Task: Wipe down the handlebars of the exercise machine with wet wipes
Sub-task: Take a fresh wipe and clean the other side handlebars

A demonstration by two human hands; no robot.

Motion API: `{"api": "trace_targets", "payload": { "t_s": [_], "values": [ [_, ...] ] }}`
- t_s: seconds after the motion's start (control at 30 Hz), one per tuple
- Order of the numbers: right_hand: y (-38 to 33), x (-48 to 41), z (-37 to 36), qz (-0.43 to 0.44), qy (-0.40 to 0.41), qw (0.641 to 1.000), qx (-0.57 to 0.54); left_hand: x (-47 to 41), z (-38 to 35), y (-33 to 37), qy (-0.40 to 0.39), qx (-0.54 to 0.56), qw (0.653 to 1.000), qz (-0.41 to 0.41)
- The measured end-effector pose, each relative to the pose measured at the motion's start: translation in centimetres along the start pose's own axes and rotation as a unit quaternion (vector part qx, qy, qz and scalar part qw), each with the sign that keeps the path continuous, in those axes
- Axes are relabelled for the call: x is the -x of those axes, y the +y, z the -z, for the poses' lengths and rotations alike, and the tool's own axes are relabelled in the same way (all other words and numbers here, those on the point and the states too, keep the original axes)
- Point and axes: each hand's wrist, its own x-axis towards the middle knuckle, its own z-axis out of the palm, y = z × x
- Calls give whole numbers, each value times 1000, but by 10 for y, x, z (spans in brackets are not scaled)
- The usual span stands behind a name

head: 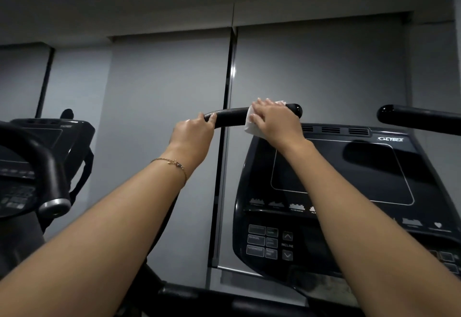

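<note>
Handlebar (232, 115): smooth black tube, rounded end

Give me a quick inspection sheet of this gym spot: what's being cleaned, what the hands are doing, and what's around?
Surface: black console of the exercise machine, screen dark, INCLINE buttons at its lower left.
Job's things: white wet wipe wrapped over the left handlebar near its rounded end; the right handlebar is untouched by either hand.
Clutter: nothing seen.
Hands: right hand presses the wipe around the bar; left hand, with a thin bracelet on its wrist, grips the same bar bare, further from its end.
Cables: nothing seen.
Surroundings: a second machine at far left; grey wall panels behind; dim lighting.
</note>
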Motion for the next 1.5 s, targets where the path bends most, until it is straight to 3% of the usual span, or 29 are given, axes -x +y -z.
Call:
{"api": "trace_targets", "payload": {
  "t_s": [0.1, 0.3, 0.37, 0.5, 0.57, 0.73, 0.83, 0.9, 0.93, 0.97, 1.0, 1.03, 1.1, 1.17, 1.2, 1.27, 1.33, 1.4, 1.5],
  "values": [
    [-12, -9, -9, -10, 26, 999, 21, -9, 1, -3, 5, 10, 1000, -2],
    [-22, -4, -16, 106, 66, 991, 39, -8, -3, -4, 10, 13, 1000, -7],
    [-2, 2, -8, 84, 87, 992, 28, -9, -2, -6, 11, 14, 1000, -10],
    [25, 5, 9, -56, 95, 994, 20, -10, -2, -6, 3, 12, 1000, -16],
    [14, 0, 7, -52, 84, 995, 26, -11, -2, -5, 1, 7, 1000, -15],
    [17, 10, -9, 87, 95, 991, 26, -11, -1, -6, 3, 10, 1000, -13],
    [44, 18, -12, 44, 136, 989, 28, -9, -2, -7, 0, 41, 999, -6],
    [46, 18, -13, -29, 184, 981, -45, -9, -2, -8, 0, 47, 999, -2],
    [41, 17, -13, -93, 219, 963, -124, -9, -1, -7, -1, 46, 999, -1],
    [35, 15, -13, -173, 260, 920, -238, -10, -1, -7, -2, 43, 999, -2],
    [27, 14, -15, -252, 303, 840, -372, -9, -1, -6, -4, 38, 999, -2],
    [20, 11, -18, -318, 328, 732, -506, -9, -1, -6, -5, 34, 999, -3],
    [7, 8, -22, -379, 302, 517, -706, -9, -2, -5, -7, 26, 1000, -4],
    [-4, 1, -22, -368, 235, 363, -823, -10, -3, -4, -8, 25, 1000, -4],
    [-12, -2, -22, -359, 216, 314, -852, -10, -3, -5, -9, 23, 1000, -3],
    [-21, 0, -29, -350, 179, 267, -880, -10, -2, -5, -11, 16, 1000, -2],
    [-20, 9, -36, -327, 140, 265, -896, -9, -1, -4, -14, 12, 1000, -2],
    [-10, 21, -28, -349, 137, 286, -882, -8, 0, -4, -14, 7, 1000, -4],
    [6, 40, 3, -384, 227, 376, -812, -8, 7, -4, -19, 6, 1000, -4]
  ]
}}
